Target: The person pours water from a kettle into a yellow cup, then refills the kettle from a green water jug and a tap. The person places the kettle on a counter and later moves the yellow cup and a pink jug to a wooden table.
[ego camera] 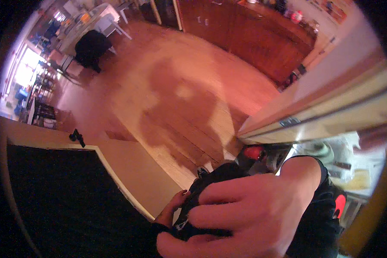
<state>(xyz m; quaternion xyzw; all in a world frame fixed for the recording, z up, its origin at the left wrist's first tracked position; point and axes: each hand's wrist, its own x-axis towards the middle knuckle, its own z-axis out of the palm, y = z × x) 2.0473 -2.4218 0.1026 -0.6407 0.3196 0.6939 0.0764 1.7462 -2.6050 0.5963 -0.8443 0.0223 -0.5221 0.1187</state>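
My right hand [242, 213] is large and close to the camera, its back towards me and its fingers curled to the left. Dark cloth [217, 175] of my clothing lies beneath and around it. What is under the fingertips is hidden. Beyond those fingers, part of my left hand [172, 206] shows, with a dark cuff at the wrist; its palm side is covered. Just left of this hand runs the pale edge of a door [125, 190], whose near face looks almost black. A black door handle [77, 137] sits near its far end.
To the right stands a door frame with a metal strike plate [289, 122]. Wooden floor [187, 106] stretches ahead, with a shadow across it. A reddish-brown wooden cabinet [245, 38] stands at the far wall. White chairs [108, 25], one with dark cloth [92, 48], are at upper left.
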